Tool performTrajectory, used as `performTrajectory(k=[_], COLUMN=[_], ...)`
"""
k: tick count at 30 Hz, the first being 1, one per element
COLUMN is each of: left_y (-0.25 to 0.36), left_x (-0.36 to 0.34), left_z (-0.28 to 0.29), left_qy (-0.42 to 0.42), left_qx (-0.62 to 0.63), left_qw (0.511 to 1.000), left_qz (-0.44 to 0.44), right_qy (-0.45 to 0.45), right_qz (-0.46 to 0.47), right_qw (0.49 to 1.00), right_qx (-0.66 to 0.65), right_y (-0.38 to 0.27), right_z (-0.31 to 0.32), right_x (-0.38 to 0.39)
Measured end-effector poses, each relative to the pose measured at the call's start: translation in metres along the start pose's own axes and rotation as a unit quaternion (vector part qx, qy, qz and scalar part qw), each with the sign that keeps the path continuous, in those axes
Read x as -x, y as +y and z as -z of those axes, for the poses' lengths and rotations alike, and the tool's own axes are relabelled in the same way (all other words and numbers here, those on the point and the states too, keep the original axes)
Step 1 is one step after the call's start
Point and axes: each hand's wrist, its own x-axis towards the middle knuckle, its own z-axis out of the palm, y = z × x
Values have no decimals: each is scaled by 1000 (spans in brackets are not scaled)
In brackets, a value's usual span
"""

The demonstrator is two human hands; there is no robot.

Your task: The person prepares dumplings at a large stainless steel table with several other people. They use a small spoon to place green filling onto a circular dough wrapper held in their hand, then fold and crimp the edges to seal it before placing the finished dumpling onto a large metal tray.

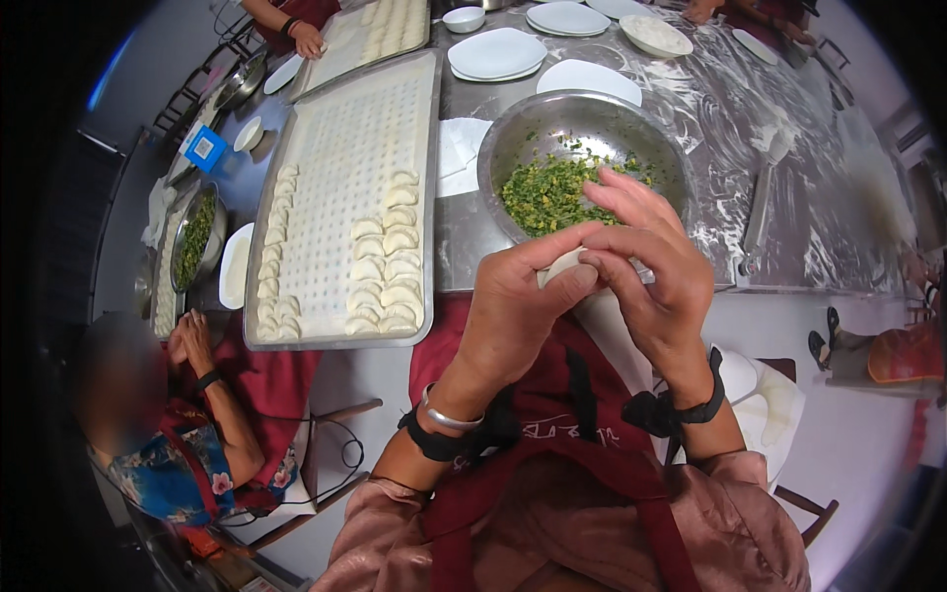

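Observation:
My left hand point(513, 306) and my right hand point(651, 271) pinch a pale dumpling point(560, 264) between them in front of my maroon apron. My right middle and outer fingers are raised over a steel bowl point(513, 123) of chopped green filling with yellow bits point(538, 197). To the left of the bowl lies a long metal tray point(316, 148) with a dotted white liner and rows of folded dumplings point(400, 266) along both sides. A silver bangle and black band circle my left wrist; black cloth is tied at my right wrist.
A seated co-worker point(237, 444) is at my left, beside another filling bowl point(212, 247). More people's hands point(308, 39) appear at the far side. White plates point(493, 54), a second dumpling tray point(370, 30), a blue code stand point(204, 146) and a long metal tool point(758, 212) lie on the floury steel table.

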Motion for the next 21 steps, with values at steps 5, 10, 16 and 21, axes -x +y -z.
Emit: performTrajectory(k=[5,10,16,21], left_y=[3,5,1,-7], left_x=[-3,-12,-10,-7], left_z=[-5,-7,-19,-18], left_qy=[20,61,151,149], left_qx=[117,111,168,139], left_qw=[993,988,962,967], left_qz=[-12,-83,-151,-150], right_qy=[30,143,152,147], right_qz=[-50,-185,-277,-241], right_qw=[997,963,926,941], right_qx=[-49,-136,-207,-189], right_y=[-2,-6,-8,-9], right_z=[-5,-14,-19,-23], right_x=[-3,6,19,17])
